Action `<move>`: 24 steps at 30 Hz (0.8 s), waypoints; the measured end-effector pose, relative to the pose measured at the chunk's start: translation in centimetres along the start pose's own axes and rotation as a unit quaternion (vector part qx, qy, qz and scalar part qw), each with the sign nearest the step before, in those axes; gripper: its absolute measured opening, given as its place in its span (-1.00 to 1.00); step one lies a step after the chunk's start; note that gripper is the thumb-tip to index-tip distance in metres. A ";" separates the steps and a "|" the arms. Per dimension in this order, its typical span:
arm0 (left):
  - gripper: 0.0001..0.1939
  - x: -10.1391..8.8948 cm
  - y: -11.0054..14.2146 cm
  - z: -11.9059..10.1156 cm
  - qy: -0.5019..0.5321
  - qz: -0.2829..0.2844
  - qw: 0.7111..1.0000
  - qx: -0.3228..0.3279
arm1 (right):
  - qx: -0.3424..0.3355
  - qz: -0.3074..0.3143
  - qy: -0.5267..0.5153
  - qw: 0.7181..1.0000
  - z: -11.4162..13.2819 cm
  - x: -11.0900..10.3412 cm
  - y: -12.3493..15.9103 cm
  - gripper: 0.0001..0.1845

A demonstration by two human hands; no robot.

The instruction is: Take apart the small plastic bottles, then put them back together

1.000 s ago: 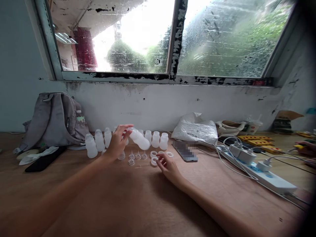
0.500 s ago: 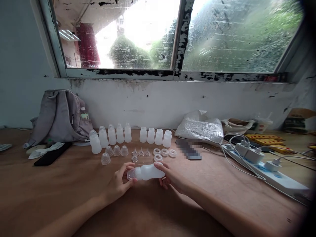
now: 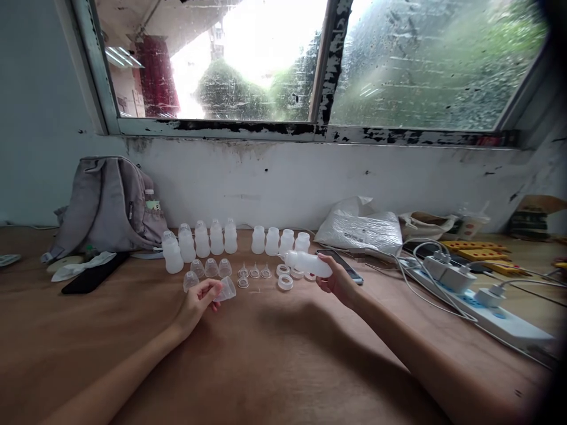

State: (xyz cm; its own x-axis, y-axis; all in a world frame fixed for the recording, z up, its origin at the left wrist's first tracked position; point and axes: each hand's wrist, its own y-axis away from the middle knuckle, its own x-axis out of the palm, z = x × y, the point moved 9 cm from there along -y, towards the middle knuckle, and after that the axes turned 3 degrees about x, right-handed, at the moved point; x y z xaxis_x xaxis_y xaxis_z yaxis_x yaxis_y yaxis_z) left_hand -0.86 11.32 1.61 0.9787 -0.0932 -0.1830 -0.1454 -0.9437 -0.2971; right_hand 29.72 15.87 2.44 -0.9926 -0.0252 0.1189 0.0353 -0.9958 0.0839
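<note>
My left hand [image 3: 198, 304] pinches a clear bottle cap [image 3: 226, 289] just above the table, beside several similar clear caps [image 3: 211, 267]. In my right hand [image 3: 335, 280] is a frosted white baby bottle [image 3: 308, 263], tilted on its side with its teat end [image 3: 286, 257] uncovered and pointing left. Below the bottle lie several white collar rings [image 3: 285, 283], partly hidden by it. Between the hands are several clear teats [image 3: 254, 271]. Capped bottles [image 3: 201, 239] stand in a row at the back left, and open-topped bottles [image 3: 272, 241] at the back centre.
A grey backpack [image 3: 104, 206] leans against the wall at left, with a black flat item [image 3: 95, 274] before it. To the right are a phone [image 3: 348, 268], a silver plastic bag [image 3: 361, 227] and a white power strip [image 3: 478, 310] with looping cables.
The clear cap has come off the bottle. My left hand has carried it left towards the other caps; my right hand has moved the bottle right and away from me.
</note>
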 end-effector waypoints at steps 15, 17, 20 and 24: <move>-0.67 -2.6 -1.1 -2.0 -0.511 -0.038 0.814 0.275 | 0.033 0.052 0.082 0.995 -2.7 2.8 1.0 -0.63; -0.65 -3.2 -1.3 -1.7 -0.523 -0.046 0.807 0.270 | 0.036 0.056 0.086 0.994 -3.0 2.7 0.9 -0.65; -0.71 -3.5 -1.5 -1.4 -0.526 -0.048 0.808 0.262 | 0.038 0.063 0.092 0.993 -3.3 2.8 0.8 -0.66; -0.74 -3.2 -1.5 -1.2 -0.531 -0.026 0.808 0.254 | 0.039 0.076 0.090 0.992 -3.6 3.1 0.8 -0.63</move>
State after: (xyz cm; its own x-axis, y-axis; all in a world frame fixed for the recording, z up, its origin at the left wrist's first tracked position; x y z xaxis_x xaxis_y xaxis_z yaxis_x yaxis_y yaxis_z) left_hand -3.62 12.65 3.72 0.3482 0.5221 -0.7786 -0.4133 -0.6599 -0.6274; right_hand 26.29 14.71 -0.66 -0.9797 -0.1959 -0.0424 0.1872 -0.9698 0.1566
